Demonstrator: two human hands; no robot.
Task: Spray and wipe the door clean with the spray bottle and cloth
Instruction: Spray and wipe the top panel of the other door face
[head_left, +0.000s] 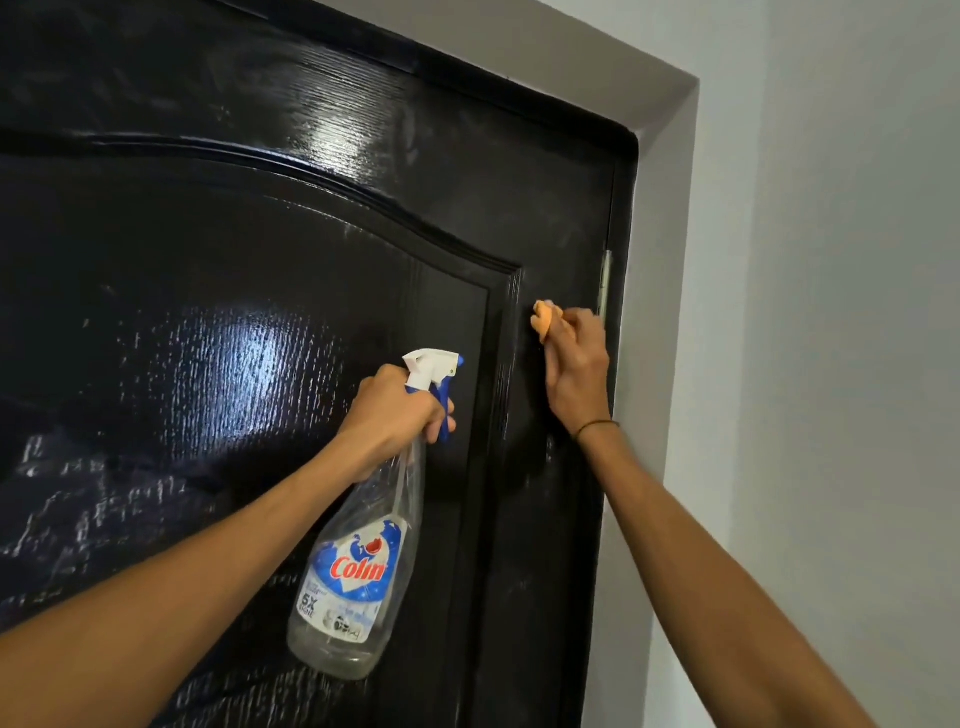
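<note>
- Door (234, 291): I see a glossy black panel door with a wood-grain texture and a raised arched moulding. It fills the left and centre of the head view. Bright reflections sit on the upper rail and on the inner panel, and faint streaks show on the surface.
- Left hand (395, 410): I see it wrapped around the neck of the spray bottle (353, 566), fingers curled tight on it, with one finger across the blue trigger. The hand holds the bottle in front of the inner panel, near the panel's right moulding.
- Spray bottle: clear plastic body, white and blue trigger head, blue and red label. It hangs tilted, base down and toward the left, nozzle pointing right. A little clear liquid lies in the base. I cannot tell whether the bottle touches the door.
- Right hand (574, 364): I see it gripping the cloth (544, 318), fingers curled over it. The hand is against the door's right stile, above and to the right of the bottle's nozzle.
- Cloth: orange, bunched, mostly covered by the hand; only its upper left edge shows. It lies on the stile between the panel moulding and the door's hinge edge.
- Hinge (605, 283): a metal hinge sits just above and to the right of the right hand.
- Wristband (597, 426): a thin band circles the right wrist.
- Wall (831, 312): a pale wall and frame reveal stand to the right of the door.
</note>
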